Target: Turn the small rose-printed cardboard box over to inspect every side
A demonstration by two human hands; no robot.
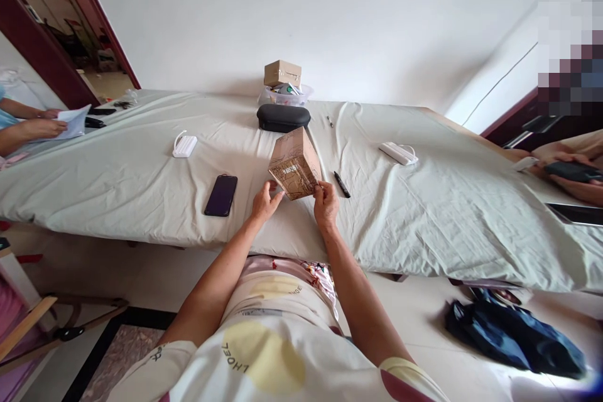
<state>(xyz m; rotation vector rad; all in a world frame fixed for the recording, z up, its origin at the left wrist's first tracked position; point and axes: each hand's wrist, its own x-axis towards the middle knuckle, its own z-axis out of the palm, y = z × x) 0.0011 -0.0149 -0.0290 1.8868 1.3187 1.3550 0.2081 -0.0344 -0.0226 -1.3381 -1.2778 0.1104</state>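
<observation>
Both of my hands hold up a small brown cardboard box (295, 162) over the near edge of a table covered in a pale green sheet (141, 176). My left hand (265, 202) pinches the box's lower left corner. My right hand (325, 203) grips its lower right corner with curled fingers. The box is tilted, one printed face turned toward me. A black pen (342, 184) lies just right of my right hand, and a dark phone (221, 195) lies face up to the left of my left hand.
A black case (283, 117), a clear tub of items (285, 96) with another brown box (282, 72) on top, and two white chargers (184, 145) (398, 152) lie on the sheet. Other people's hands are at the far left (40, 127) and right (568, 169). A dark bag (513, 336) lies on the floor.
</observation>
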